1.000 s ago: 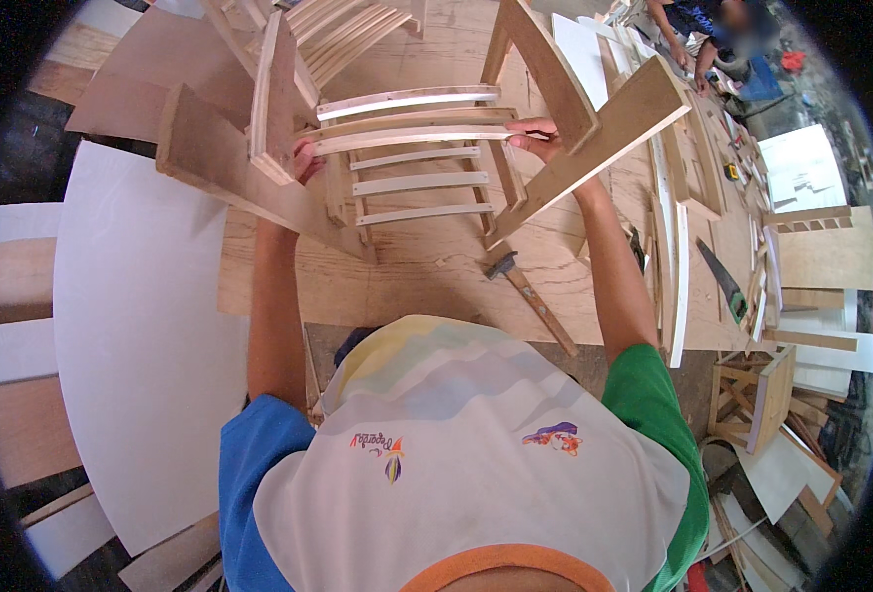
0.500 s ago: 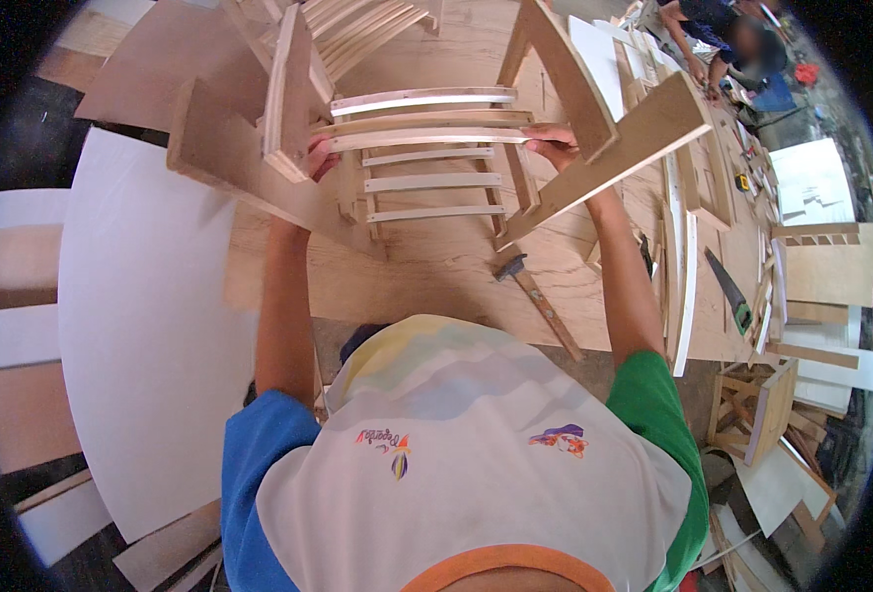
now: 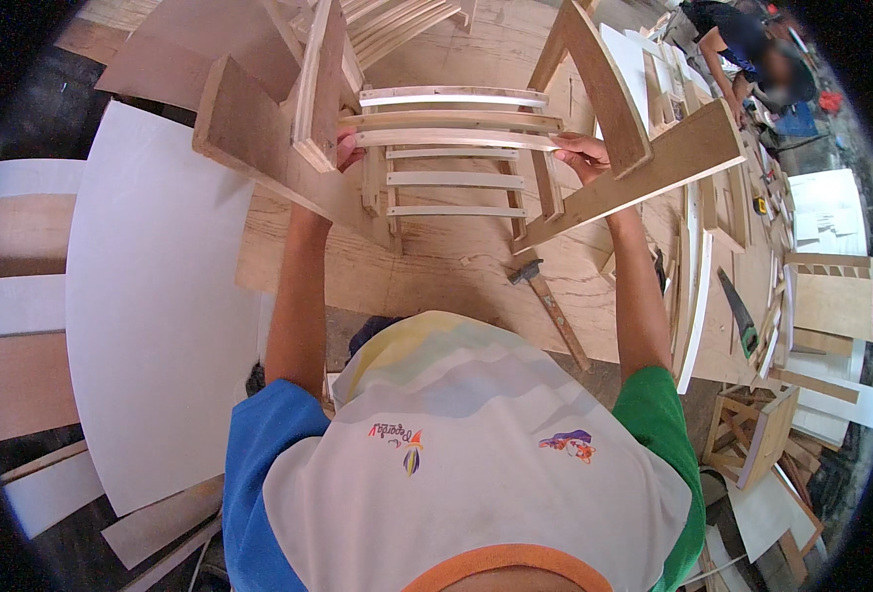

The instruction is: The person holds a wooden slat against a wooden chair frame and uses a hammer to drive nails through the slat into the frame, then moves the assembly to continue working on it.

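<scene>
A wooden chair frame [image 3: 644, 187] with broad side boards stands on the plywood worktable in front of me. Several pale slats [image 3: 454, 181] cross it between the two sides. My left hand [image 3: 349, 150] is closed at the left end of a wooden slat [image 3: 456, 136], its fingers partly hidden by the side board. At the same slat's right end, my right hand [image 3: 584, 156] pinches it, thumb and fingers together. The slat lies level across the frame, close to another wooden strip just beyond it. Whether it touches the frame, I cannot tell.
A hammer [image 3: 552, 314] lies on the worktable [image 3: 426, 281] between my forearms. Along the right are wood strips [image 3: 695, 296], a green-handled handsaw [image 3: 738, 314] and a yellow tape measure [image 3: 760, 205]. A large white panel [image 3: 155, 316] is at left. Another person [image 3: 727, 44] crouches at far right.
The whole scene has shifted a little rightward in view. Both hands keep hold of the same slat, and its place in the frame looks nearly the same.
</scene>
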A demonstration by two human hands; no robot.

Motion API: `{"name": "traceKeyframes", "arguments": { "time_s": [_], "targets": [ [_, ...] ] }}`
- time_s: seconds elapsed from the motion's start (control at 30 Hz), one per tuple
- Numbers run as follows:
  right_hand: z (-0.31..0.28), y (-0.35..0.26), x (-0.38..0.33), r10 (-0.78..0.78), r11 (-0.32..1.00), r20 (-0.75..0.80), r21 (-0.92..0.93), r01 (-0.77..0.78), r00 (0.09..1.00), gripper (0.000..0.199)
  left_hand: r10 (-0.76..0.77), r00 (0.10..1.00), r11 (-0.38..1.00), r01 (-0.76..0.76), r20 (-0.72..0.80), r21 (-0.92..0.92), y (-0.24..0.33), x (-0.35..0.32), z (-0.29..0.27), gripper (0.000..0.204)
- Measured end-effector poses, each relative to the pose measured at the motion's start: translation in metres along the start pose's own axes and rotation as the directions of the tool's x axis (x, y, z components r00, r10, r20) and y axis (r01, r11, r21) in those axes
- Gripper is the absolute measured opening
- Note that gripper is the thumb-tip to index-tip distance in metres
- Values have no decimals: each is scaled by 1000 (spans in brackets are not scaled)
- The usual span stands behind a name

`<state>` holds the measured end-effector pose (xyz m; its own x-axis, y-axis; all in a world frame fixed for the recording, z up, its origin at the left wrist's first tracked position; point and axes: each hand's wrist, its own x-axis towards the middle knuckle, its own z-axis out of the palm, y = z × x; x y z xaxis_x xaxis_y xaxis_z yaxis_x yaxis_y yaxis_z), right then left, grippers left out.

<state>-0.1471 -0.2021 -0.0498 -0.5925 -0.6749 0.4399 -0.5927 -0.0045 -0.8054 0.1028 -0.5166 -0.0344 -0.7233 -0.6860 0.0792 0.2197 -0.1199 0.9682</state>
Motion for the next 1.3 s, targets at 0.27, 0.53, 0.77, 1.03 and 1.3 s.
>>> {"name": "traceKeyframes", "arguments": {
  "time_s": [0.27, 0.53, 0.77, 1.03, 1.3],
  "targets": [
    [-1, -6, -1, -45, 997, 22, -55, 46, 999, 22, -16, 1000, 1000, 17, 18, -18, 0, -8, 1, 23],
    [3, -9, -3, -34, 999, -17, -10, 34, 999, 17, 56, 997, 998, -58, 45, 39, -6, -8, -4, 22],
    [4, -7, -3, 1, 1000, -44, -18, -2, 999, 16, -51, 996, 998, 48, -71, -41, -6, -7, 2, 18],
    [1, -4, -1, -95, 989, 34, -109, 98, 995, 18, -138, 982, 990, 137, -126, -13, 13, -12, 14, 34],
    [1, 6, -4, -70, 993, 9, -98, 71, 997, 17, -136, 979, 989, 143, -150, 31, 8, -8, 10, 25]
  ]
}}
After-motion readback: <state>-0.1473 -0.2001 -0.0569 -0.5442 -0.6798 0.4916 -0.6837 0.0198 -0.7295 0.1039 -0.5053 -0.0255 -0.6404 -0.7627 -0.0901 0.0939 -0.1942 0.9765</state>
